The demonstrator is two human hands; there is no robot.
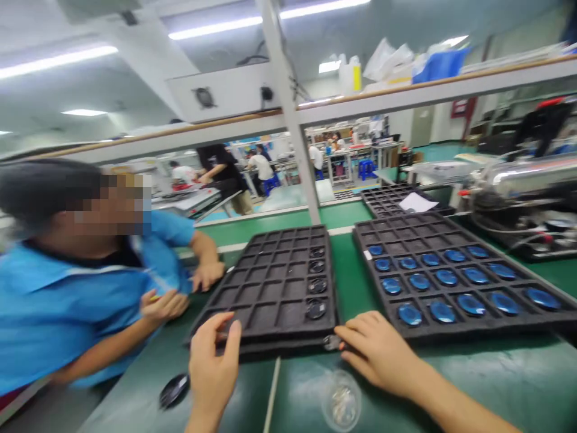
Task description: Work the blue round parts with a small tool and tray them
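Observation:
My left hand (213,367) is at the front edge of a black compartment tray (265,316), thumb and fingers apart with nothing visible between them. A round black part (174,391) lies on the green table to its left. My right hand (378,352) is by the tray's front right corner, its fingertips closed on a small, clear, shiny piece (331,342), too blurred to name exactly. Round black parts (316,308) fill several pockets of the tray's right column. Below the right hand stands a clear round cup (341,402) with small shiny pieces inside.
To the right, another black tray (401,231) holds several blue discs (446,277). A thin white stick or cord (271,394) lies in front. A co-worker in a blue shirt (90,300) sits at left, hands near the tray. Machinery (532,198) stands at right beneath an overhead shelf (406,90).

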